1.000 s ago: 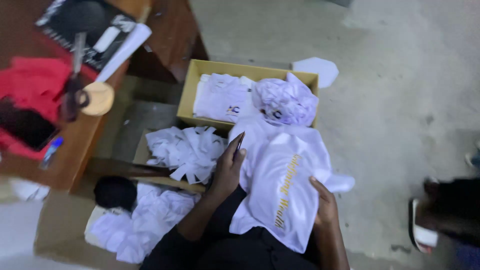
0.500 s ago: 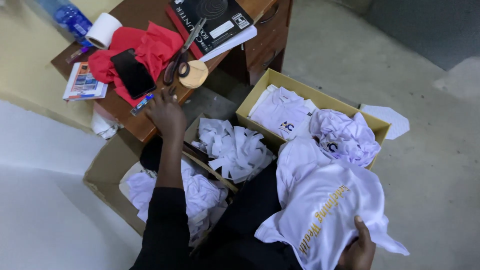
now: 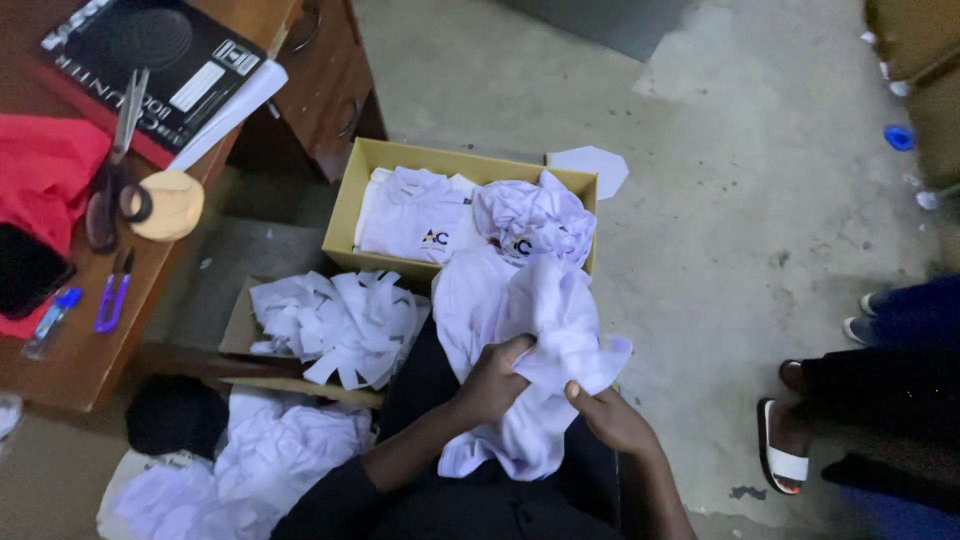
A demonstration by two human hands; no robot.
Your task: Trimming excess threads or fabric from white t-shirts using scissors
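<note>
**Both hands gripping a white garment over the lap**

We see the fingers (image 3: 520, 352) of the left hand (image 3: 492, 385) curled and pinching a fold of the white garment (image 3: 520, 330); the right hand (image 3: 612, 420) closes its fingers on the lower edge of the same cloth, just beside the left hand; so both hands are grasping it, and the garment hangs between them, over the dark lap of the person and in front of the yellow box (image 3: 365, 190).

The top of the garment reaches the near edge of this box; inside the box lie folded white shirts (image 3: 410, 215) on the left and a crumpled white shirt (image 3: 535, 215) on the right, each with a small printed mark; a white paper piece (image 3: 590, 165) lies on the floor behind the box.

To the left of the lap, an open carton (image 3: 235, 325) holds a heap of white paper pieces (image 3: 335, 325); nearer to us, more white cloth (image 3: 270, 460) lies in a pile beside a dark round thing (image 3: 175, 415).

On the wooden counter (image 3: 75, 370) at the far left we see scissors (image 3: 110, 180), a tan round thing (image 3: 172, 205) touching them, a small purple clipper (image 3: 112, 300), a red cloth (image 3: 45, 170), a black phone (image 3: 25, 270) and a dark book (image 3: 150, 60).

At the right edge, on the concrete floor (image 3: 720, 230), another person's foot in a white sandal (image 3: 785, 445) is standing, well apart from the hands.
</note>
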